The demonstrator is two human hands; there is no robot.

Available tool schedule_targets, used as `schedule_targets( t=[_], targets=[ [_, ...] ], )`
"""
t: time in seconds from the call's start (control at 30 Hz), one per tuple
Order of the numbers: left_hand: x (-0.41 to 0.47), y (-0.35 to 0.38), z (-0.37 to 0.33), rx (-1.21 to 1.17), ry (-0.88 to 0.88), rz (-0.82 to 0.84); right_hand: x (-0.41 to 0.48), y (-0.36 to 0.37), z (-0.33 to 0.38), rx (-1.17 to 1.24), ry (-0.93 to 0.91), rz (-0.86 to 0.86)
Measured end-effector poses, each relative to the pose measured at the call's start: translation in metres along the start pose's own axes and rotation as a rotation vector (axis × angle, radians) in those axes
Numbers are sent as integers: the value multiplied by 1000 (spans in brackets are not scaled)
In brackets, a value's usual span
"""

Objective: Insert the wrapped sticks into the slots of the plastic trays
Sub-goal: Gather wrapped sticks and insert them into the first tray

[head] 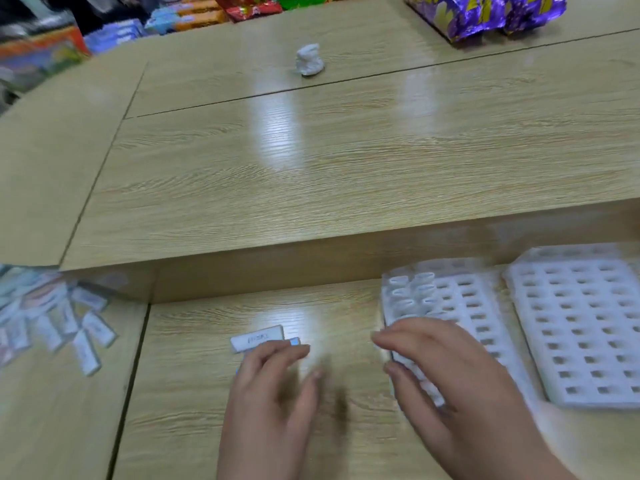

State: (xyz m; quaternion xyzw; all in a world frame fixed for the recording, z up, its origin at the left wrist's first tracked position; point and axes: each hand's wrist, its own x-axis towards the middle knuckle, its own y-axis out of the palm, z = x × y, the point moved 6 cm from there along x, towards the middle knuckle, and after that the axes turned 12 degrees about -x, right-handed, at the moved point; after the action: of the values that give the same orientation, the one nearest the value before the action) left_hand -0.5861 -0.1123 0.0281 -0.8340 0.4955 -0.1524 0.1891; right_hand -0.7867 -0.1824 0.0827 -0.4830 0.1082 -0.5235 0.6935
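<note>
Two white plastic trays with rows of slots lie on the lower desk at the right: a near tray [460, 299] with a few wrapped sticks standing in its top-left slots, and a second tray [581, 327] further right. My right hand [450, 375] rests over the near tray's left edge, fingers spread and blurred. A white wrapped stick [256, 337] lies flat on the desk. My left hand [273, 386] reaches to it, fingertips touching its lower edge. A pile of wrapped sticks [52, 320] lies at the far left.
A raised wooden counter [311, 168] runs behind the lower desk. On it sit a crumpled white paper [309, 59] and purple foil bags [485, 12] at the back right. Colourful packages line the back left edge.
</note>
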Motion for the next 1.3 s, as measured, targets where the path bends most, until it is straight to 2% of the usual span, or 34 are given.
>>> schedule_targets(
  t=[0.17, 0.3, 0.53, 0.67, 0.77, 0.9, 1.03, 1.17, 1.23, 1.3],
  targets=[
    [10, -56, 55, 128, -107, -101, 15, 94, 50, -140, -40, 270],
    [29, -66, 75, 202, -131, -39, 29, 142, 53, -258, 54, 382],
    [53, -60, 74, 287, -105, 97, 37, 160, 52, -381, 79, 440],
    [56, -68, 81, 185, -111, 93, 37, 154, 48, -418, 39, 508],
    [54, -72, 78, 48, -170, 44, 31, 148, 45, -308, 50, 571],
    [47, -77, 52, -153, -180, -14, 26, 123, 56, -171, 84, 528],
    [41, -69, 1, -299, -129, -41, 9, 63, 53, -70, 191, 471],
    [32, -30, -60, -307, 12, 44, -8, -19, 18, 74, 428, 284],
    [23, -2, -82, -264, 89, 108, -20, -56, -11, 108, 485, 151],
    [15, 26, -96, -186, 164, 161, -32, -82, -41, 124, 543, 94]
  ],
)
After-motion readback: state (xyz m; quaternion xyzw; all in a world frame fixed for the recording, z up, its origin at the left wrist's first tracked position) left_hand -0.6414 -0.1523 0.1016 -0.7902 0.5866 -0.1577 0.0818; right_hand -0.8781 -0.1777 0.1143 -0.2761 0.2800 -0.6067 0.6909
